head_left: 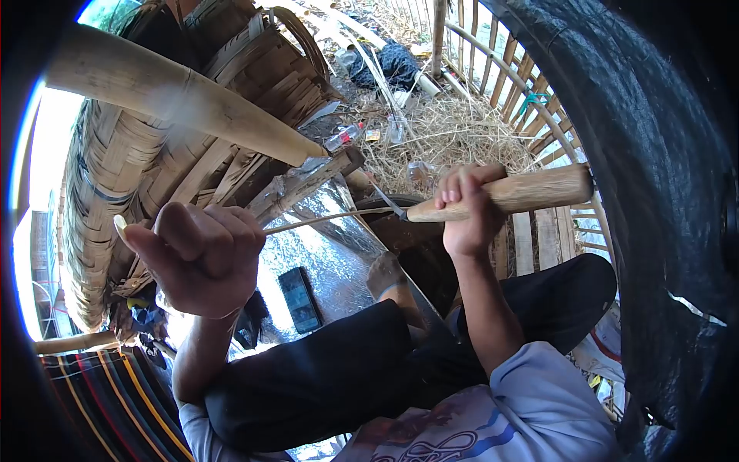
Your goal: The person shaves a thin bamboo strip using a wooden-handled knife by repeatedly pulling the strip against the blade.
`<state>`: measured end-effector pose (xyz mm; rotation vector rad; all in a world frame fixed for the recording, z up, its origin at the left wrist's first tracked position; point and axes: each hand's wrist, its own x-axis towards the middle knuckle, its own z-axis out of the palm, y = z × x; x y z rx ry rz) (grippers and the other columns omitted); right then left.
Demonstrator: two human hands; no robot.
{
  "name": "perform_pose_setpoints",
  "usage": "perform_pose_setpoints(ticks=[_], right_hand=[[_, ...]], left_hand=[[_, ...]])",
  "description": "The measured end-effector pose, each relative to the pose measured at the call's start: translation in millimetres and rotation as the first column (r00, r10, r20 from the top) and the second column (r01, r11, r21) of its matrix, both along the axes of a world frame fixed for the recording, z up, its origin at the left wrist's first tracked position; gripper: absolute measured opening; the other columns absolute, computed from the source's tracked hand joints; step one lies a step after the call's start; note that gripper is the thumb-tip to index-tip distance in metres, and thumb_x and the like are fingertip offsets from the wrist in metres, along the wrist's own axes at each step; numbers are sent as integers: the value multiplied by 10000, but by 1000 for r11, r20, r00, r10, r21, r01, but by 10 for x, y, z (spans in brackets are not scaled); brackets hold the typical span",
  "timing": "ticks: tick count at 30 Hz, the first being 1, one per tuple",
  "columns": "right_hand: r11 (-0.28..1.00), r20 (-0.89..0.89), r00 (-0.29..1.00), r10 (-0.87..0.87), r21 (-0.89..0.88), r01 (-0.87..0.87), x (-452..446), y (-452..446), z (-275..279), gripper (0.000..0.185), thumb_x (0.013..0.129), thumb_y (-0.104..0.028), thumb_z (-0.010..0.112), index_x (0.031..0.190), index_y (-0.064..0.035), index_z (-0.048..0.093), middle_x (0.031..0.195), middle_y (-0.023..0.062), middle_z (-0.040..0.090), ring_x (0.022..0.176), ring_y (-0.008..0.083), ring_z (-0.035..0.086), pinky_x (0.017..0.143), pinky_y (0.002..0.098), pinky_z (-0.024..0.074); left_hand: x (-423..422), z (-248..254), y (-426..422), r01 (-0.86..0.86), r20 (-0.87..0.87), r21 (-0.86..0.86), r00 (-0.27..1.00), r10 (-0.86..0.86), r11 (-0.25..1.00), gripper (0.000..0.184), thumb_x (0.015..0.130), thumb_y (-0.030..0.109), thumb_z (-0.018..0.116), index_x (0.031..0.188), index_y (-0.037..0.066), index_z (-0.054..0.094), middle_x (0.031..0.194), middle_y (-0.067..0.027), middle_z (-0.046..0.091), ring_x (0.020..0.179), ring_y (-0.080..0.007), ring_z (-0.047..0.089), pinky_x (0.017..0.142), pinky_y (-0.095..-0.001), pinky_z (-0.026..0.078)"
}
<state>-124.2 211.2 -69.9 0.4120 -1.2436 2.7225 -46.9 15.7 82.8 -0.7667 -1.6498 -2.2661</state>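
Black plastic sheeting (593,154) hangs down the right side of the workspace, and a big woven basket (119,165) bulges on the left, with a thick bamboo pole (185,96) slanting in front of it. Dark-trousered legs (323,381) fold below the work, beside a shiny silver sheet (346,277). Between the two raised hands lies the working line. A stout wooden handle (543,189) points its narrow end leftward; a firm, unmoving hold on it looks like the best basis for control. The left hand (204,258) is curled into a tight fist on one end of a thin strip, so an even, straight pull from here should serve better than a jerk. The right hand (473,212) has its fingers wrapped closely around the handle, near the strip's far end. A phone (300,300) rests on the silver sheet, below the strip. The pale strip (327,221) itself spans the gap, nearly straight, and is best held taut. Smallest is the short blade (389,200) at the handle's tip; whether the strip touches its edge I cannot tell, so a shallow, steady angle and clear fingertips seem wise.
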Motion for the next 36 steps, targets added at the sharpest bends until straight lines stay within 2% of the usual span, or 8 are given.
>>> perform_pose_setpoints(ticks=[7,14,17,22,26,32,34,36], right_hand=[[987,95,985,145,-81,-137,197,-39,-126,181,848,-166,518,771,-103,366,643,33,379,590,138,386,546,278,389],[963,-131,976,-175,-230,142,143,133,182,201,859,-214,479,748,-117,344,628,27,360,578,144,386,516,263,375],[982,107,982,154,-130,-140,192,-80,-215,209,850,-204,504,750,-108,347,619,26,356,571,143,370,516,277,367],[976,-99,988,-121,-194,100,59,137,228,190,857,-218,471,756,-104,357,618,29,361,554,142,366,524,278,370],[972,15,992,129,194,-130,106,-100,-391,196,838,-109,549,764,-99,367,626,41,407,552,144,404,522,278,393],[979,-183,981,65,-176,-98,160,9,-93,212,850,-198,499,734,-104,349,622,34,391,567,142,400,497,269,392],[919,-97,991,92,392,-47,183,-64,-314,203,852,-187,552,764,-109,386,642,21,424,598,136,449,517,268,403],[995,-94,991,95,22,-94,131,-36,-376,202,828,-49,583,761,-89,396,633,31,457,603,118,466,542,274,417]], left_hand=[[58,-13,-60,-85,44,10,995,85,996,464,968,468,167,662,151,313,403,31,180,332,-80,108,354,-263,130],[113,-34,-99,-82,65,28,995,80,996,479,959,487,148,651,144,278,412,41,167,338,-82,94,346,-255,116],[110,-78,-111,-48,80,-1,996,48,999,484,959,484,145,643,142,275,404,40,176,331,-82,91,341,-259,110],[120,-104,-143,-48,68,10,997,47,999,489,962,476,155,620,142,259,397,42,176,323,-83,96,336,-260,102],[114,-59,-96,-17,91,-16,996,19,1000,491,971,456,149,604,152,268,382,33,199,312,-85,145,381,-269,165],[102,-49,-58,-34,95,-27,995,37,999,537,951,510,177,549,154,184,384,50,189,299,-78,132,318,-253,98],[105,-52,-34,-43,104,-59,993,49,997,542,953,507,176,539,157,167,381,48,185,299,-78,132,318,-252,101],[91,-44,3,-60,94,-52,993,65,997,544,953,506,173,536,158,158,380,46,184,298,-80,132,317,-252,102]])
